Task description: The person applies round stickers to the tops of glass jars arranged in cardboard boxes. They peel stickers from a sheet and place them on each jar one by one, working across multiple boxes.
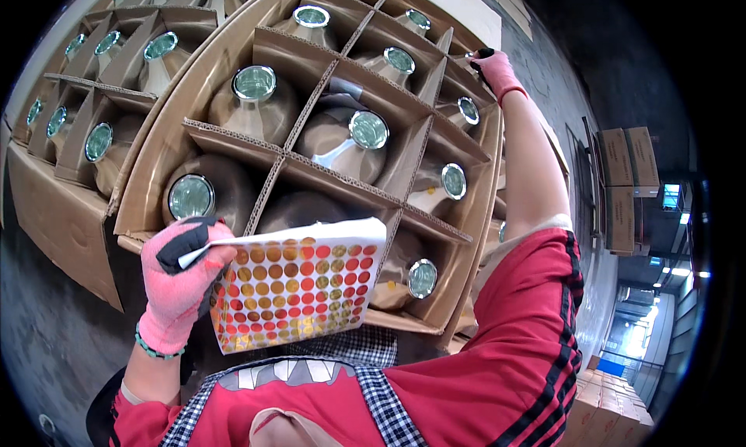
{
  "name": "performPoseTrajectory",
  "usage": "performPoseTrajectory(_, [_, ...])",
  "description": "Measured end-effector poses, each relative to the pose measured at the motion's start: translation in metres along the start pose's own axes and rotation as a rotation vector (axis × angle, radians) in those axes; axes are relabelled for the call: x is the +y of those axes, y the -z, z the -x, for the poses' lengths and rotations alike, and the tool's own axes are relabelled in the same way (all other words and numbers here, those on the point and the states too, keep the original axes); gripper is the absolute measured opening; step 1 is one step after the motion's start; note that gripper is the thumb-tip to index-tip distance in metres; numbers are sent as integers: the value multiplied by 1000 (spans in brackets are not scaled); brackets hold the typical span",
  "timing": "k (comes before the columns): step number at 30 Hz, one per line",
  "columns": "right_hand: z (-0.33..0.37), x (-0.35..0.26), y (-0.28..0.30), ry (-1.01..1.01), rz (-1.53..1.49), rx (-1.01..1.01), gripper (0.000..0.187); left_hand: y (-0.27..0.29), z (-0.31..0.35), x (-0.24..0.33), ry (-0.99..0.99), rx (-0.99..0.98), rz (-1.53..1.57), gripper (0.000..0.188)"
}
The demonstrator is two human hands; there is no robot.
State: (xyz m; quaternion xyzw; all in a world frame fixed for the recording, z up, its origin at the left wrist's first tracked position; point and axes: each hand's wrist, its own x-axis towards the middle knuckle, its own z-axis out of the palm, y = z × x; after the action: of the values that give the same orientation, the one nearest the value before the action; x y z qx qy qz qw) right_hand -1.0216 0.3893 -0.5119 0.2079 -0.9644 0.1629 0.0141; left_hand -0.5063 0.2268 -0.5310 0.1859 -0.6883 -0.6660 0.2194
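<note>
My left hand [186, 268], in a pink glove with a black patch, grips a sheet of stickers [299, 284] by its upper left corner. The sheet carries rows of round gold, orange and red dots, and its upper edge is bent over. Beneath it stands an open cardboard box [233, 156] with dividers and clear glass bottles, one per compartment. My right hand [497, 70], gloved alike, reaches to the box's far right edge with its fingers curled; what they touch is mostly hidden. Small yellow dots show on a glass bottle [422, 278] and on the bottle [453, 181] above it.
Another divided box [58, 202] of glass bottles adjoins at the left. More bottles show beyond the right wall of the middle box. Stacked brown cartons [628, 167] stand farther off at the right, with further cartons [610, 408] at the lower right. Grey floor [47, 315] lies at the lower left.
</note>
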Motion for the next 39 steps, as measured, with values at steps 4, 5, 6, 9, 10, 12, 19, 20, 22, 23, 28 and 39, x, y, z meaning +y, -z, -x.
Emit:
performPoseTrajectory(4, [-36, 4, -15, 58, 219, -271, 24, -1, 3, 5, 2, -2, -37, 12])
performPoseTrajectory(5, [-44, 6, -18, 64, 306, -292, 25, -1, 2, 6, -13, -8, -77, 11])
performPoseTrajectory(6, [-51, 4, -23, 75, 389, -314, 26, -1, 1, 9, 28, -19, -80, 12])
performPoseTrajectory(9, [-57, 6, -31, 63, 563, -269, 30, -3, 0, 10, -45, -34, -85, 12])
performPoseTrajectory(10, [-53, -1, -31, 50, 563, -257, 30, -3, 0, 10, -33, -14, -90, 12])
performPoseTrajectory(12, [-34, -24, -24, 51, 560, -198, 30, -4, 1, 10, -10, 20, -97, 12])
performPoseTrajectory(19, [3, -23, -16, 104, 621, 353, 30, -5, -2, 7, -50, -39, -11, 10])
performPoseTrajectory(20, [9, -24, -10, 169, 512, 482, 26, -8, -5, 8, -21, -43, 30, 10])
performPoseTrajectory(22, [46, -54, 5, 350, -121, 370, 26, -9, -1, 7, -19, 2, 101, 10])
performPoseTrajectory(23, [88, -87, 9, 357, -555, 122, 24, -11, 2, 5, -2, 60, 152, 10])
performPoseTrajectory(28, [266, -173, 35, 1016, -457, -334, 32, -1, -1, -5, -54, 8, 170, 12])
performPoseTrajectory(39, [300, -184, 38, 901, -243, -440, 14, -2, 0, -15, -26, 39, 367, 19])
